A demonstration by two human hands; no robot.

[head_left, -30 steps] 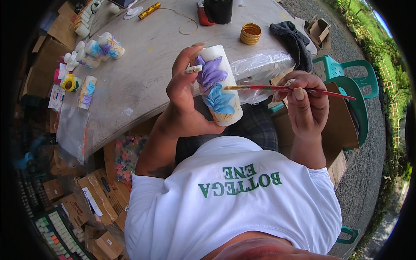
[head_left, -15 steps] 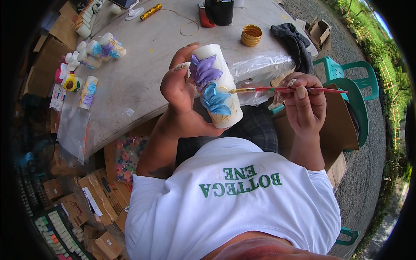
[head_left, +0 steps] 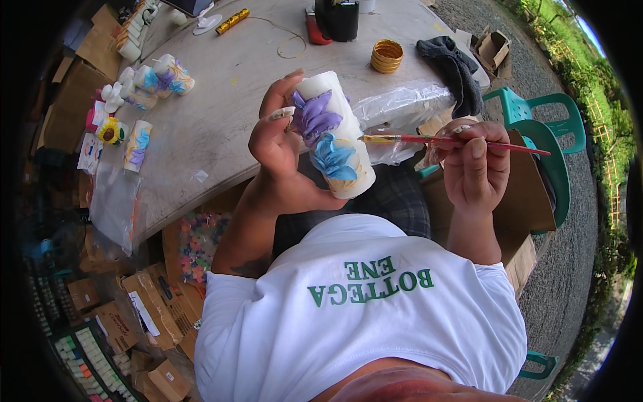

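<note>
My left hand grips a white pillar candle decorated with raised purple and blue flowers and fine gold painted lines, tilted above my lap. My right hand pinches a red paintbrush held horizontally; its pale bristle tip is at the candle's right side, and I cannot tell whether it touches. A gold ridged pot stands on the table beyond my hands. Similar decorated candles sit on the table's left part, near a sunflower ornament.
A dark cloth and plastic sheeting lie at the table's right edge. A black container and gold tube are at the back. Cardboard boxes fill the lower left; green chairs stand on gravel at right.
The candle has shifted slightly, and my right hand with the brush has moved a little, dipping lower just now. The brush tip has moved right, from over the flowers to the candle's side.
</note>
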